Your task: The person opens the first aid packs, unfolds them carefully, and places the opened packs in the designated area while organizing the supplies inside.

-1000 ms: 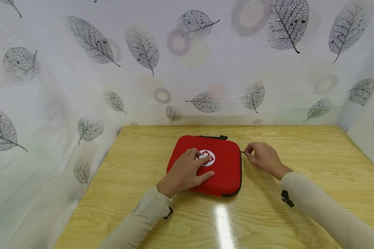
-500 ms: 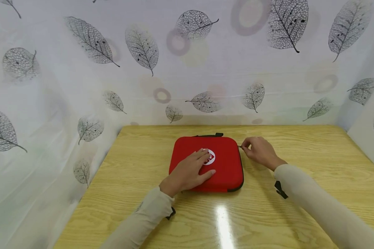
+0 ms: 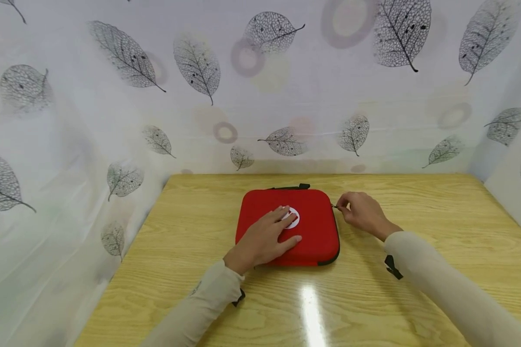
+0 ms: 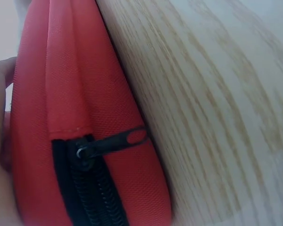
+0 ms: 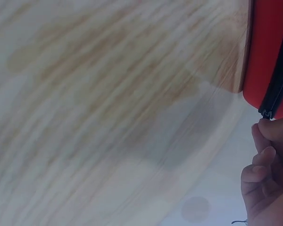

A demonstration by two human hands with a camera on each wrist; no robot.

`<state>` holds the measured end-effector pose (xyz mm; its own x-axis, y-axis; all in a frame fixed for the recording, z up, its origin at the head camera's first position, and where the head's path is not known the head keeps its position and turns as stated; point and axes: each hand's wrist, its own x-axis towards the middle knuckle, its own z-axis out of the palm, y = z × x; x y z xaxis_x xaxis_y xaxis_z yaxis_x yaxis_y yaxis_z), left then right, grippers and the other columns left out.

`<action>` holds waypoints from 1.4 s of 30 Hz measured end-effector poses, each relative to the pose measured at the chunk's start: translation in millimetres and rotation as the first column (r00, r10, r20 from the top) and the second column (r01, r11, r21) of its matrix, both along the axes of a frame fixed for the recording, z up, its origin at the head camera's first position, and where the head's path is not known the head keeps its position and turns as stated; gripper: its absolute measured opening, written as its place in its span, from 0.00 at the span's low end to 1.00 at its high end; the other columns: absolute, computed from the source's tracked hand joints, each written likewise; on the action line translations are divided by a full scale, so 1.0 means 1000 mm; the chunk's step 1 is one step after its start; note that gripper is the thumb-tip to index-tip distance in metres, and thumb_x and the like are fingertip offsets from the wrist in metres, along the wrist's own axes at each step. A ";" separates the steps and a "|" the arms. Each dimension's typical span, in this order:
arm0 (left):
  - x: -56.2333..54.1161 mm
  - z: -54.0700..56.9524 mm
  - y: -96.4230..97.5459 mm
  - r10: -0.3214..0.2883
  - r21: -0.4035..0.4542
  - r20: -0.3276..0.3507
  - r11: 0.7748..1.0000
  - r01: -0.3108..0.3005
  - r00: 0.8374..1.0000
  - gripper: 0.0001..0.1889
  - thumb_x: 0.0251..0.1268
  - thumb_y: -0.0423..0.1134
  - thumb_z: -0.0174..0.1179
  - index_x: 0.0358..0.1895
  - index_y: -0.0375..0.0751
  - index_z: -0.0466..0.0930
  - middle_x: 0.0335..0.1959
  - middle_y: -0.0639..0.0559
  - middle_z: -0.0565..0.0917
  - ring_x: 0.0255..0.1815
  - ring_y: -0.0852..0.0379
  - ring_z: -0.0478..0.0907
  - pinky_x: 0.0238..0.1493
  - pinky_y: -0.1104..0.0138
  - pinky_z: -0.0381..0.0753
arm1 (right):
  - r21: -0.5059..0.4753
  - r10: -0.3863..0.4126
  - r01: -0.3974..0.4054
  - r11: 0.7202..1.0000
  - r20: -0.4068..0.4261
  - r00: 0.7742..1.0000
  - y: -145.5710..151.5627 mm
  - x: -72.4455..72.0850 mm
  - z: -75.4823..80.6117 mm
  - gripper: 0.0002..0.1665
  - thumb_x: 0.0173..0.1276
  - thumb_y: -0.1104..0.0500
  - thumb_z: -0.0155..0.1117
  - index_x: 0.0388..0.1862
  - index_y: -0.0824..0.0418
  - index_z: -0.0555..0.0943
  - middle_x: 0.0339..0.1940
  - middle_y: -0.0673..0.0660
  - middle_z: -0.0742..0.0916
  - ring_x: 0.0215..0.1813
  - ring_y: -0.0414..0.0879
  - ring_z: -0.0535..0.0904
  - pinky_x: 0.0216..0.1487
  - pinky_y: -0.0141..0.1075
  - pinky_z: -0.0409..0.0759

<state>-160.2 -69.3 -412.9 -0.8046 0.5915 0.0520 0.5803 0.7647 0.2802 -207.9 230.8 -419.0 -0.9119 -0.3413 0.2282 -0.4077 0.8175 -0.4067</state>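
A red zippered case (image 3: 313, 243) with a round white emblem (image 3: 294, 220) lies flat on the table. My left hand (image 3: 262, 240) rests on its lid with fingers spread, partly covering the emblem. At the case's right side, close to the far corner, my right hand (image 3: 362, 213) pinches a zipper pull (image 5: 267, 115) between thumb and fingertip. The black zipper (image 5: 278, 84) looks closed along the stretch seen from the right wrist. Another zipper pull (image 4: 115, 142) hangs loose at the zipper's end in the left wrist view, with no finger on it.
A black carrying handle (image 3: 303, 186) sticks out from the case's far side. The wood-grain table (image 3: 191, 212) meets a leaf-patterned sheet (image 3: 286, 101) at the back and sides. Light glares on the table (image 3: 312, 308) in front of the case.
The case has turned a little counterclockwise under my left hand. My right hand, still pinching the zipper pull, has shifted slightly left and away. Over the last half second hardly anything moved.
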 end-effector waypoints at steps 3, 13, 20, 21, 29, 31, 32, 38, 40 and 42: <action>-0.001 0.001 0.000 -0.001 0.000 -0.009 1.000 0.001 1.000 0.35 0.74 0.63 0.51 0.79 0.52 0.63 0.80 0.52 0.59 0.81 0.53 0.53 0.76 0.58 0.59 | 0.013 0.009 -0.009 1.000 -0.007 1.000 0.001 0.003 0.001 0.06 0.63 0.69 0.66 0.36 0.65 0.88 0.33 0.56 0.89 0.30 0.46 0.81 0.30 0.42 0.80; -0.002 0.000 -0.001 -0.018 0.027 -0.033 0.999 0.019 0.999 0.34 0.74 0.61 0.53 0.77 0.49 0.65 0.79 0.49 0.61 0.80 0.50 0.55 0.76 0.58 0.60 | 0.037 0.049 -0.048 0.998 -0.012 0.999 0.003 0.020 0.004 0.02 0.62 0.67 0.71 0.34 0.63 0.88 0.32 0.52 0.89 0.33 0.48 0.83 0.34 0.47 0.83; -0.002 0.000 0.000 -0.016 0.010 -0.025 1.000 0.016 1.000 0.35 0.74 0.62 0.52 0.78 0.50 0.65 0.80 0.50 0.60 0.80 0.51 0.55 0.77 0.58 0.59 | 0.046 0.072 -0.072 0.996 0.008 0.997 0.005 0.034 0.005 0.02 0.62 0.67 0.73 0.33 0.62 0.88 0.31 0.50 0.88 0.32 0.43 0.81 0.32 0.42 0.81; -0.002 0.000 0.000 -0.016 0.010 -0.028 1.000 0.017 0.999 0.35 0.74 0.61 0.52 0.78 0.50 0.65 0.80 0.50 0.61 0.80 0.51 0.55 0.77 0.58 0.59 | 0.046 0.080 -0.080 0.996 0.003 0.997 0.005 0.036 0.005 0.02 0.61 0.67 0.73 0.33 0.62 0.88 0.31 0.50 0.88 0.31 0.43 0.80 0.32 0.42 0.81; 0.000 0.001 0.000 -0.012 0.017 -0.033 1.000 0.013 0.999 0.34 0.74 0.61 0.53 0.77 0.50 0.66 0.79 0.49 0.61 0.80 0.51 0.56 0.76 0.57 0.61 | 0.057 0.130 -0.129 0.990 -0.012 0.991 0.008 0.050 0.003 0.05 0.61 0.68 0.73 0.32 0.59 0.88 0.30 0.46 0.87 0.32 0.40 0.81 0.33 0.39 0.81; 0.000 0.001 0.000 -0.013 0.018 -0.030 1.000 0.014 0.999 0.34 0.74 0.61 0.53 0.78 0.50 0.65 0.80 0.50 0.61 0.80 0.51 0.55 0.76 0.57 0.61 | 0.059 0.139 -0.139 0.989 -0.013 0.990 0.008 0.053 0.003 0.05 0.61 0.69 0.73 0.32 0.59 0.88 0.30 0.45 0.87 0.32 0.40 0.81 0.33 0.39 0.82; 0.000 0.001 0.000 -0.013 0.018 -0.030 1.000 0.014 0.999 0.34 0.74 0.61 0.53 0.77 0.50 0.65 0.80 0.50 0.61 0.80 0.51 0.55 0.75 0.57 0.62 | 0.060 0.145 -0.144 0.988 -0.015 0.989 0.008 0.055 0.003 0.06 0.61 0.69 0.72 0.32 0.59 0.88 0.30 0.45 0.87 0.32 0.39 0.81 0.33 0.39 0.82; 0.001 0.000 0.001 -0.011 0.020 -0.031 1.000 0.012 0.999 0.34 0.74 0.61 0.53 0.77 0.50 0.65 0.80 0.49 0.61 0.80 0.50 0.55 0.75 0.56 0.63 | 0.064 0.161 -0.159 0.985 -0.025 0.987 0.008 0.066 0.004 0.07 0.60 0.69 0.74 0.31 0.57 0.88 0.30 0.44 0.87 0.31 0.37 0.80 0.32 0.36 0.81; 0.001 0.000 0.001 -0.009 0.020 -0.030 1.000 0.010 0.999 0.34 0.74 0.61 0.53 0.77 0.50 0.66 0.80 0.49 0.61 0.80 0.51 0.55 0.75 0.56 0.62 | 0.063 0.166 -0.164 0.984 -0.020 0.986 0.007 0.070 0.005 0.07 0.60 0.68 0.74 0.31 0.57 0.88 0.30 0.44 0.87 0.31 0.37 0.80 0.32 0.36 0.80; 0.001 0.000 0.001 -0.008 0.019 -0.029 1.000 0.008 1.000 0.34 0.74 0.60 0.53 0.77 0.50 0.66 0.80 0.49 0.61 0.80 0.51 0.55 0.75 0.57 0.62 | 0.063 0.170 -0.169 0.984 -0.015 0.985 0.007 0.074 0.005 0.07 0.60 0.68 0.74 0.31 0.56 0.88 0.30 0.43 0.87 0.31 0.36 0.79 0.31 0.35 0.80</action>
